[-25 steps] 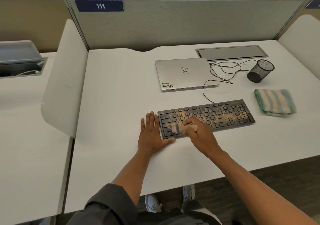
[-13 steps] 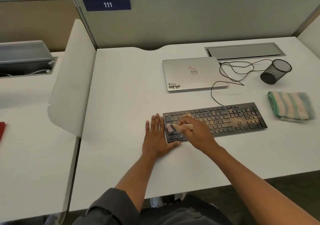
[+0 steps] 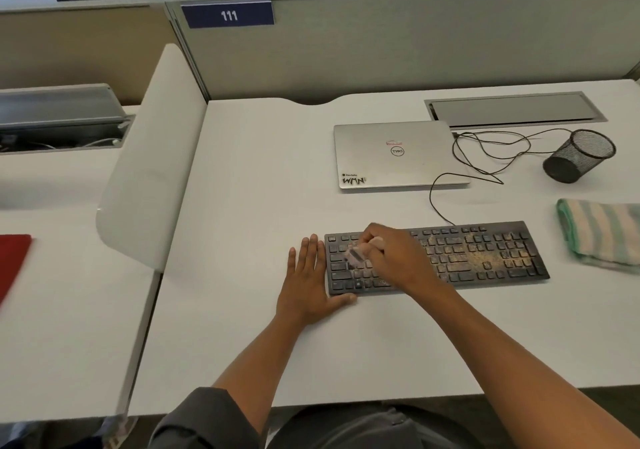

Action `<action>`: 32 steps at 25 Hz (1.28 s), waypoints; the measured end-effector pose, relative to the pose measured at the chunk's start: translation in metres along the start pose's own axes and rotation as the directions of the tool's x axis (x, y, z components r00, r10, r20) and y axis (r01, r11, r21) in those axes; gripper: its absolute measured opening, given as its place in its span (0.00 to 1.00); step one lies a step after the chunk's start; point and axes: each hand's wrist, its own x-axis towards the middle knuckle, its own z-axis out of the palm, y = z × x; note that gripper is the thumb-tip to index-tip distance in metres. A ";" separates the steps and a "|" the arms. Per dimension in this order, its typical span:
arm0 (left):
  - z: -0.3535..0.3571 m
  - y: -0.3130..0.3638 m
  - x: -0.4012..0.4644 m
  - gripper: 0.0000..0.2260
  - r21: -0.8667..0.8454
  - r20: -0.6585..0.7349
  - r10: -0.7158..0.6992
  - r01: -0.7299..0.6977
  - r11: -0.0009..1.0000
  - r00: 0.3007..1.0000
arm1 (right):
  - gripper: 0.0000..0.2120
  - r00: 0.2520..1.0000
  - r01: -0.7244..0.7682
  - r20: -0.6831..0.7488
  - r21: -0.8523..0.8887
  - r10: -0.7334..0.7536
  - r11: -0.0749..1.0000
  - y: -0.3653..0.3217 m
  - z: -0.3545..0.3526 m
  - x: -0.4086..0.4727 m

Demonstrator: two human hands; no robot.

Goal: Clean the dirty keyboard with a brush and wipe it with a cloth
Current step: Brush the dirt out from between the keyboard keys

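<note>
A black keyboard (image 3: 485, 258) lies on the white desk (image 3: 263, 178), its right half dusted with yellowish-brown dirt. My right hand (image 3: 398, 258) grips a small wooden-handled brush (image 3: 358, 254), whose blurred bristles sit on the keys at the keyboard's left end. Flat on the desk, my left hand (image 3: 310, 282) has straight fingers along the keyboard's left edge and its thumb against the front corner. To the right of the keyboard lies a folded cloth (image 3: 602, 234) with green and white stripes.
A closed silver laptop (image 3: 394, 154) lies behind the keyboard, with a loose black cable (image 3: 485, 157) beside it. A black mesh pen cup (image 3: 578, 157) lies tipped over at the right. White dividers and a grey partition bound the desk; a cable hatch (image 3: 512, 109) sits at the back.
My right hand and the brush have moved from the keyboard's front-left keys up toward its back rows. My left hand stays at the left edge. The camera has shifted left.
</note>
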 end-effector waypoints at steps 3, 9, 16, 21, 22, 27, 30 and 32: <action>0.002 0.006 0.000 0.59 -0.009 0.003 -0.048 0.048 0.999 0.999 | 0.05 0.999 -0.022 0.034 0.246 0.015 0.969 -0.003 0.002 0.001; 0.004 0.013 -0.001 0.58 0.002 -0.017 -0.083 0.083 0.997 0.996 | 0.03 0.999 0.050 -0.007 0.110 -0.050 0.993 -0.006 0.000 0.006; 0.003 0.013 -0.002 0.58 0.009 -0.031 -0.084 0.084 0.996 0.996 | 0.05 0.974 0.074 0.209 0.057 -0.084 0.996 0.001 -0.013 0.029; 0.002 0.014 -0.004 0.58 0.021 -0.028 -0.080 0.081 0.997 0.996 | 0.04 0.973 0.105 0.193 0.104 -0.124 0.989 0.005 -0.007 0.036; 0.002 0.015 -0.004 0.57 0.023 -0.032 -0.079 0.080 0.997 0.996 | 0.04 0.979 0.092 0.175 0.071 -0.103 0.993 0.009 -0.009 0.037; 0.000 0.014 -0.004 0.57 0.029 -0.041 -0.072 0.073 0.997 0.997 | 0.06 0.991 0.068 0.098 0.189 -0.087 0.980 0.004 -0.023 0.048; 0.000 0.015 -0.004 0.56 0.024 -0.039 -0.063 0.064 0.998 0.997 | 0.07 0.970 0.118 0.195 0.143 -0.145 0.983 -0.003 -0.011 0.049; 0.000 0.015 -0.004 0.56 0.033 -0.043 -0.066 0.067 0.997 0.997 | 0.07 0.969 0.121 0.214 0.038 -0.126 0.992 -0.001 -0.015 0.056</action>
